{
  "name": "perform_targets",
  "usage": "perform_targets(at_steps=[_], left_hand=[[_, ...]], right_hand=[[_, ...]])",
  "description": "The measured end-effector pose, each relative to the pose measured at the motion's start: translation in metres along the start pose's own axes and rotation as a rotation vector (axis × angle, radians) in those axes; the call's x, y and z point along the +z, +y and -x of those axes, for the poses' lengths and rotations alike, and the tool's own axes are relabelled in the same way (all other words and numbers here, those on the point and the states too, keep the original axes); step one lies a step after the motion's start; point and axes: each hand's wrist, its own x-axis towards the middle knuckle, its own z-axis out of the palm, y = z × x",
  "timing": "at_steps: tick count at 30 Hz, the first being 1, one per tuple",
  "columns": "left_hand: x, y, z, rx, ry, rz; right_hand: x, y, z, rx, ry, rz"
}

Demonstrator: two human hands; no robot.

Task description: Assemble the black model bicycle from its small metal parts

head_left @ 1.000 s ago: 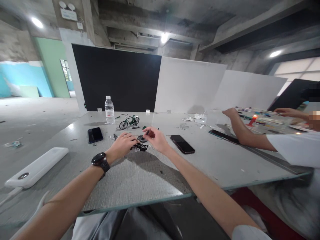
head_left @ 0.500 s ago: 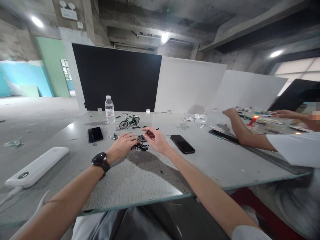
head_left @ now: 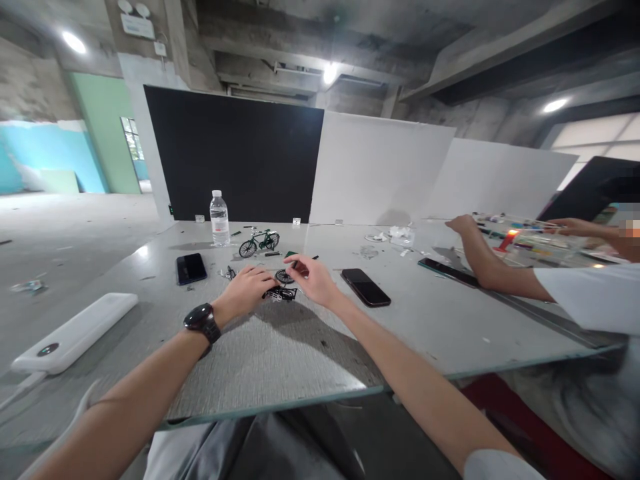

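Compared with one second ago, almost nothing differs: our two hands stay over the same small black parts [head_left: 281, 293] in the middle of the counter [head_left: 280, 360]. Our left hand [head_left: 246, 288] lies with curled fingers beside the parts, touching them; whether its grip is closed on anything, we cannot tell. Our right hand [head_left: 314, 279] pinches a thin dark tool [head_left: 304, 261] above a small black wheel [head_left: 284, 275]. We cannot read any writing or brand. We count two phones [head_left: 191, 268] [head_left: 365, 287], one water bottle [head_left: 219, 219], one small green bicycle [head_left: 259, 243], one white power bank [head_left: 75, 332] and one watch [head_left: 201, 319]. A co-worker's arm [head_left: 487, 263] rests at the right.
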Motion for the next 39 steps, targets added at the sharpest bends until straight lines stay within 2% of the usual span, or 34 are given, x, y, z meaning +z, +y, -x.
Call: perform_targets(at_steps=[10,17,39], left_hand=[[0.0018,-0.0004,0.0002,-0.011,0.010,-0.003],[-0.0014,0.0005,-0.0001,-0.011,-0.013,-0.019],[0.0060,-0.0019,0.0012,0.010,0.047,-0.033]], right_hand=[[0.0005,0.0029,-0.0007,0.014,0.006,0.003],[-0.0001,0.0019,0.0012,-0.002,-0.068,-0.055],[-0.0004,0.0011,-0.0006,0.031,-0.014,0.047]])
